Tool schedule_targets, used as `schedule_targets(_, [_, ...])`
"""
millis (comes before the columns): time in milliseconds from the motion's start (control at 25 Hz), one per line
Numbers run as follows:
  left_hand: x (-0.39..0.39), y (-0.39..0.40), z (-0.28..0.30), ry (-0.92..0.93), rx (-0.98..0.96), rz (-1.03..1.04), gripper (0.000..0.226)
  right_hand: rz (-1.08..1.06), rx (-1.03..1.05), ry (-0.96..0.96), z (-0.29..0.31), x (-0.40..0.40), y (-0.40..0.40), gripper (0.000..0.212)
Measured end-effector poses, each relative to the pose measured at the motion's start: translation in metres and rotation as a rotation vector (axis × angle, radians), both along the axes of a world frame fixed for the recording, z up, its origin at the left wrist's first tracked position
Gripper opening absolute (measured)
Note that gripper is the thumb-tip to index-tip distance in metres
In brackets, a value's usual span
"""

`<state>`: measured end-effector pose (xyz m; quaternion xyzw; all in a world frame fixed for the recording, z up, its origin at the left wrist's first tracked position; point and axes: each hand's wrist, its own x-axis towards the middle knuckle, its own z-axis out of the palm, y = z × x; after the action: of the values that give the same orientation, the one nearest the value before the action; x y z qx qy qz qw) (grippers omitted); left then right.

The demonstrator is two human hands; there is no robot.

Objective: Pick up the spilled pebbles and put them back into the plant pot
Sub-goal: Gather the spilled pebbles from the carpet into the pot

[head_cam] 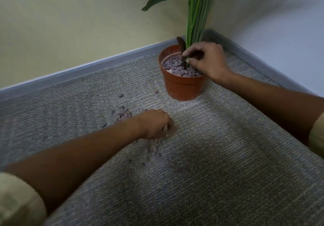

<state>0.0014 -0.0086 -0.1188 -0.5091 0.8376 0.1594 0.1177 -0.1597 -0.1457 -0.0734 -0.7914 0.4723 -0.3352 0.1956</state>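
Task partly done. Plant pot (182,84) already well filled; many spilled pebbles (123,114) left on carpet (228,155), near pot. Left hand (154,123) curled down over pebbles, contents not discernible. Right hand (206,60) pinched above pot, beside stems (196,15); wall corner close behind.

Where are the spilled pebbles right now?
In the head view the spilled pebbles lie on the grey carpet left of and nearer than the plant pot, scattered around the left hand.
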Motion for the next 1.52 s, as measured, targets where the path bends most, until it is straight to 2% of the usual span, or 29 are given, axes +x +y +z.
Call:
schedule_targets(80, [0.013, 0.007, 0.022, -0.173, 0.023, -0.111, 0.030, 0.122, 0.161, -0.048, -0.020, 0.000, 0.041, 0.014])
schedule_targets(160, [0.027, 0.017, 0.029, -0.271, 0.019, -0.171, 0.035, 0.303, 0.464, 0.133, -0.056, -0.003, 0.086, 0.015])
schedule_targets(280, [0.045, 0.035, -0.001, -0.138, -0.014, 0.017, 0.043, 0.390, 0.640, 0.576, -0.111, -0.010, 0.131, 0.047])
schedule_targets(360, [0.052, 0.047, -0.036, 0.009, 0.016, 0.252, 0.059, 0.371, 0.616, 0.686, -0.132, -0.016, 0.148, 0.063])
schedule_targets(400, [0.053, 0.053, -0.052, 0.087, 0.054, 0.359, 0.068, 0.351, 0.585, 0.692, -0.136, -0.017, 0.154, 0.069])
schedule_targets(480, [0.054, 0.066, -0.078, 0.227, 0.078, 0.496, 0.073, 0.321, 0.562, 0.570, -0.141, -0.016, 0.159, 0.066])
schedule_targets(560, [0.056, 0.076, -0.092, 0.319, 0.036, 0.525, 0.072, 0.313, 0.553, 0.449, -0.144, -0.007, 0.155, 0.055])
schedule_targets(640, [0.060, 0.080, -0.099, 0.381, 0.019, 0.523, 0.070, 0.373, 0.484, 0.477, -0.143, 0.006, 0.148, 0.038])
schedule_targets(760, [0.066, 0.078, -0.100, 0.464, 0.016, 0.540, 0.052, 0.485, 0.416, 0.526, -0.134, 0.022, 0.144, 0.020])
schedule_targets(880, [0.064, 0.072, -0.099, 0.537, -0.009, 0.579, 0.032, 0.551, 0.415, 0.585, -0.128, 0.029, 0.141, 0.019])
schedule_targets(1040, [0.062, 0.067, -0.098, 0.458, -0.048, 0.468, 0.037, 0.525, 0.518, 0.586, -0.115, 0.031, 0.120, 0.017])
schedule_targets(1200, [0.059, 0.064, -0.091, 0.330, -0.022, 0.281, 0.035, 0.482, 0.488, 0.618, -0.119, 0.026, 0.109, 0.015])
schedule_targets(1280, [0.056, 0.064, -0.087, 0.258, -0.036, 0.196, 0.037, 0.444, 0.514, 0.543, -0.125, 0.026, 0.112, 0.017])
schedule_targets(1520, [0.056, 0.072, -0.085, 0.212, -0.039, 0.219, 0.035, 0.419, 0.492, 0.461, -0.130, 0.030, 0.113, 0.020])
